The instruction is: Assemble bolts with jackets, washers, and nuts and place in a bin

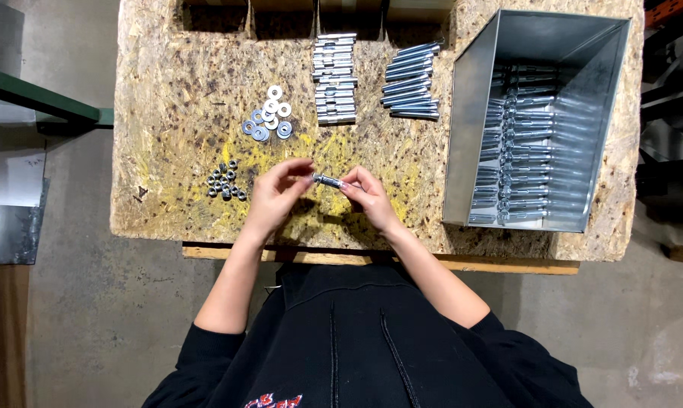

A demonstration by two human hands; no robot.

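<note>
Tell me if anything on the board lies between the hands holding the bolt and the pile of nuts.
Nothing visible does. The left hand and right hand hold the bolt; bare board separates it from the nuts.

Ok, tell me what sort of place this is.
Probably a workshop or small assembly station: a rough chipboard workbench on a concrete floor, sorted piles of washers and nuts, and a metal bin of assembled anchor bolts.

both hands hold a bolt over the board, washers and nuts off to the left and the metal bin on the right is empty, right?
Not quite: the head view shows the metal bin holds rows of assembled bolts. The rest stands: left hand and right hand hold a bolt, with washers and nuts to the left.
</note>
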